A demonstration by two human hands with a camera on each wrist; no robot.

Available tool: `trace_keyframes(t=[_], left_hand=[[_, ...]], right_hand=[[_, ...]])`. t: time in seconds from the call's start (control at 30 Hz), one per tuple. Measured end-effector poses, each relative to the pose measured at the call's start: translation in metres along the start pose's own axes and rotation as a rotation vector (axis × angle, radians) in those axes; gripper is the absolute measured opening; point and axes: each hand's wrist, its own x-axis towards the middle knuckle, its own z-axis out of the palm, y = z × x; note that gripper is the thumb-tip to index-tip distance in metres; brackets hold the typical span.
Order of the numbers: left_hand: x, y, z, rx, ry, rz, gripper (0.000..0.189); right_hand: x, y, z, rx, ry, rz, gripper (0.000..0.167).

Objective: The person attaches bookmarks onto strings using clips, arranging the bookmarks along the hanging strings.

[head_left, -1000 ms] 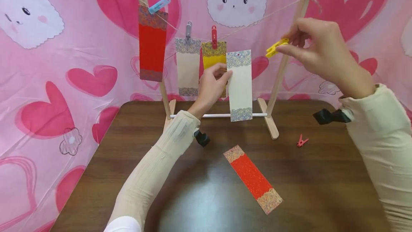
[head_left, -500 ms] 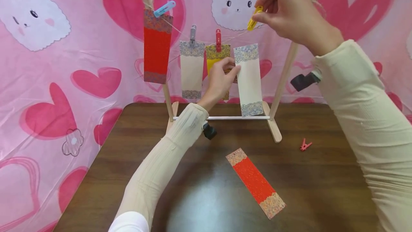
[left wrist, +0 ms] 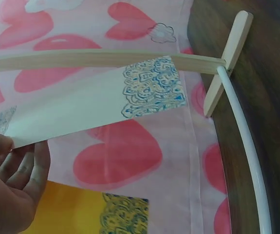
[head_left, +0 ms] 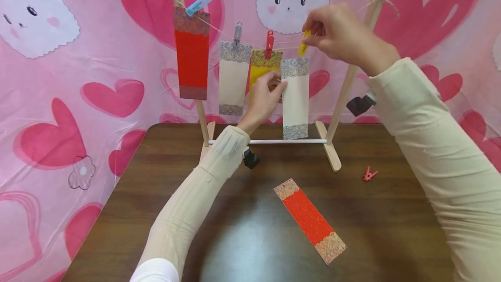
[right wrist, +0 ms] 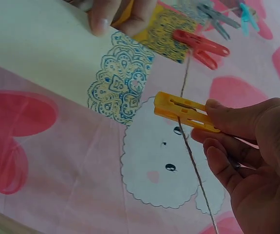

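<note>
My left hand (head_left: 263, 99) pinches the left edge of a white card (head_left: 296, 103) with blue lace-patterned ends, held upright in front of the stand. Between thumb and fingers, my right hand (head_left: 340, 36) grips a yellow clothespin (head_left: 304, 43) just above the card's top edge. In the right wrist view the clothespin (right wrist: 178, 111) lies across the string (right wrist: 194, 163), its nose pointing at the card's patterned end (right wrist: 122, 80), with a small gap between them. A yellow card (head_left: 258, 62) hangs from a red clothespin (head_left: 269, 45) behind my left hand, partly hidden.
A red card (head_left: 192, 58) hangs from a blue clothespin (head_left: 198, 4); a beige card (head_left: 233, 79) hangs from a grey one (head_left: 238, 34). The wooden stand's right post (head_left: 348, 86) rises behind. On the table (head_left: 219, 229) lie a red card (head_left: 309, 219) and a pink clothespin (head_left: 368, 174).
My right hand has brought the yellow clothespin leftward to the string, first rising, then lowering toward the white card's top. My left hand keeps its pinch, with the card slightly shifted.
</note>
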Motion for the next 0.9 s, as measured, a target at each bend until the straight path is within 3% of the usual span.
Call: trace_keyframes(t=[0.1,0.33,0.5,0.67,0.9], left_hand=[[-0.001,-0.002,0.000,0.030,-0.023,0.018,0.021],[-0.002,0.001,-0.001,-0.006,-0.063,0.081,0.021],[-0.003,0.002,-0.001,-0.001,-0.058,0.081,0.021],[-0.002,0.003,-0.005,0.017,-0.030,0.120,0.020],[0.000,0.009,-0.008,0.001,-0.033,0.117,0.020]], right_hand=[[-0.005,0.002,0.003,0.005,-0.018,-0.001,0.018],[-0.009,0.002,0.006,0.032,-0.023,-0.013,0.020],[-0.010,0.001,0.006,0.044,-0.021,-0.024,0.021],[-0.011,0.004,0.009,0.080,0.012,-0.027,0.021],[-0.011,0.010,0.010,0.143,0.030,0.032,0.026]])
